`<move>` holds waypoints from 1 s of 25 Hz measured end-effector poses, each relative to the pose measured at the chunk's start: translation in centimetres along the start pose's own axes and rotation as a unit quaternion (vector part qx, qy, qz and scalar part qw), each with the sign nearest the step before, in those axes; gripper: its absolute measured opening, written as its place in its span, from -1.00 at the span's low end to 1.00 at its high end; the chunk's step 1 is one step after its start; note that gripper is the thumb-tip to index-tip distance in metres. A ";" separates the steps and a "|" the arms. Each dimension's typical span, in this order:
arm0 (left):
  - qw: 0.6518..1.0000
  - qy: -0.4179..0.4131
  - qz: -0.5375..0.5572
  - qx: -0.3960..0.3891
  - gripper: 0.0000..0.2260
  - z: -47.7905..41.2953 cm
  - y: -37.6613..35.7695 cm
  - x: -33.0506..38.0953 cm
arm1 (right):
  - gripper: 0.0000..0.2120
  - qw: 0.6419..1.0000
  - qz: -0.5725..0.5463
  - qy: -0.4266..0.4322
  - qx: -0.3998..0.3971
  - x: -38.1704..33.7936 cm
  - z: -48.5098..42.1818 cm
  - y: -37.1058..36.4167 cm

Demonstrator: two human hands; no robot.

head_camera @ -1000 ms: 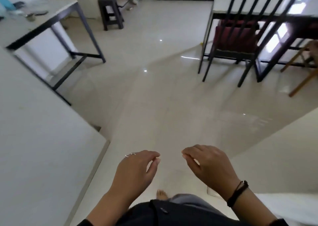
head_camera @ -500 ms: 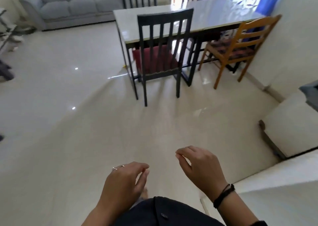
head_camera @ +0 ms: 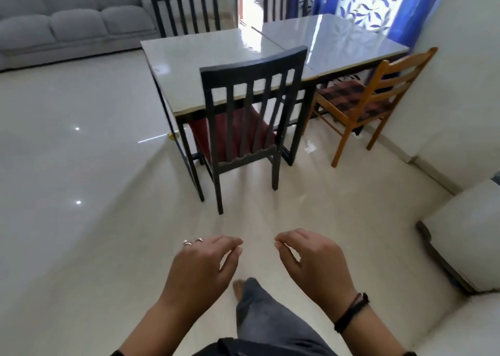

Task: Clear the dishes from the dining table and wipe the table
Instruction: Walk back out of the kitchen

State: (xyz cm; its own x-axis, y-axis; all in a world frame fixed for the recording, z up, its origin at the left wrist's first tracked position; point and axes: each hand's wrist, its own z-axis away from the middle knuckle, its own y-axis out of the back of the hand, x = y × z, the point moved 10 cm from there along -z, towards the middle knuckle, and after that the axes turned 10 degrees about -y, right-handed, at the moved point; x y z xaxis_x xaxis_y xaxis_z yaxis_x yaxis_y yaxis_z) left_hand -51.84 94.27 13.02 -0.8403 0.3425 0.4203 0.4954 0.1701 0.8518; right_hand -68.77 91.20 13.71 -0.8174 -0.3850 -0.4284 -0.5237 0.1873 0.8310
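Note:
The dining table (head_camera: 194,57) stands ahead across the tiled floor, its glossy pale top showing no dishes. My left hand (head_camera: 203,266), with rings on two fingers, hangs low in front of me, fingers loosely curled and holding nothing. My right hand (head_camera: 311,263), a black band on its wrist, hangs beside it the same way, also holding nothing. Both hands are well short of the table.
A black chair with a red cushion (head_camera: 243,128) is pushed in on the near side. A wooden chair (head_camera: 373,95) sits at the right, two more black chairs (head_camera: 186,11) behind. A grey sofa (head_camera: 67,22) lies far left, a white counter edge (head_camera: 460,236) at right.
The view has swung right and moved toward the dining table, which is now nearer and centred. Both hands stay loosely curled and hold nothing.

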 end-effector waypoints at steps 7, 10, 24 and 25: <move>0.992 0.112 -0.012 0.057 -0.74 -6.1 4.7 -16.4 | -0.83 0.989 -0.006 0.146 -0.021 -6.0 -22.3 -9.6; 0.990 0.112 -0.048 0.069 -0.65 -10.7 6.1 -22.6 | -0.67 0.991 0.031 0.128 -0.001 -6.5 -31.3 -12.8; 0.993 -0.086 0.077 -0.019 -0.22 -43.2 -2.9 -34.7 | -0.35 0.971 0.228 0.005 -0.070 2.5 -53.3 -21.1; 0.991 -0.103 0.086 0.013 -0.29 -43.7 -2.3 -34.9 | -0.37 0.975 0.217 0.011 -0.050 2.2 -53.6 -21.1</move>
State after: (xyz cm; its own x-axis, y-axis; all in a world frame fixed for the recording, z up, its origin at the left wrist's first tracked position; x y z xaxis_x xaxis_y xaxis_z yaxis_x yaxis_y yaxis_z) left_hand -33.27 41.56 10.05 -0.6816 0.5499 0.4828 0.6347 0.1160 0.7640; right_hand -46.65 38.01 14.28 -0.9508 -0.3092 -0.0216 -0.1024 0.2478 0.9634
